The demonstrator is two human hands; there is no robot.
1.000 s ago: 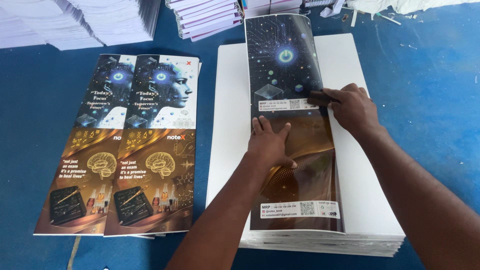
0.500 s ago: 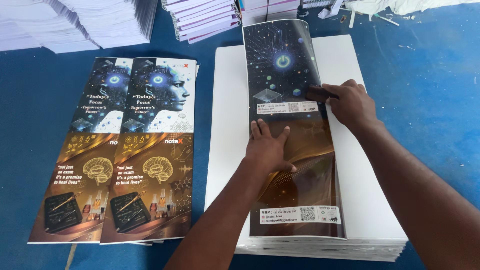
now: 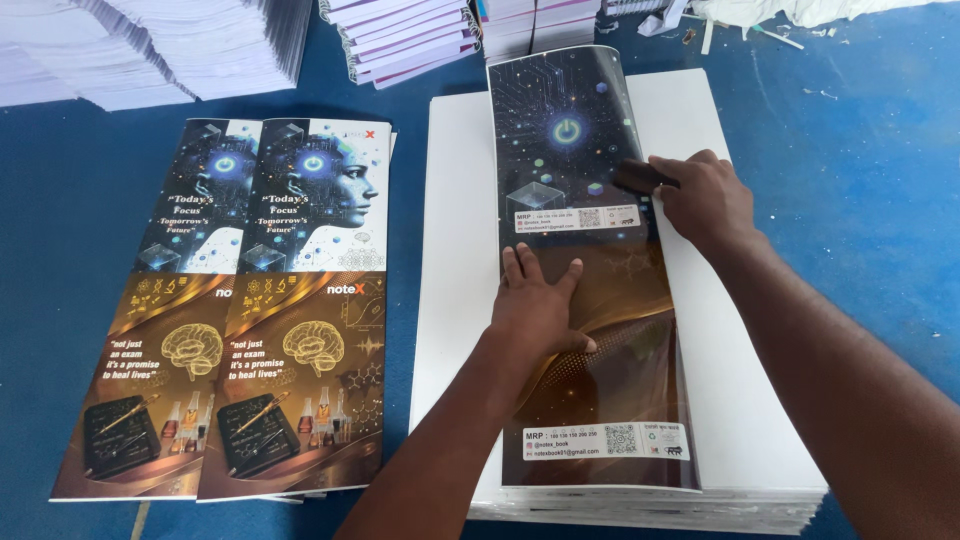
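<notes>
A printed cover sheet (image 3: 590, 270) lies on a stack of sheets (image 3: 760, 420) at the right of the table (image 3: 880, 150). Another pile of covers (image 3: 250, 310) lies left; paper stacks (image 3: 150, 45) stand along the far edge.

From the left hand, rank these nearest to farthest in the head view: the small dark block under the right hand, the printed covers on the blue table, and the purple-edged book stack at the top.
From the left hand:
1. Small dark block, just up-right, on the glossy cover.
2. Printed covers, off to the left.
3. Purple-edged book stack, far top.

White rectangular barcode labels (image 3: 578, 221) at mid-height and the near end (image 3: 605, 441) of the long dark printed cover.
</notes>
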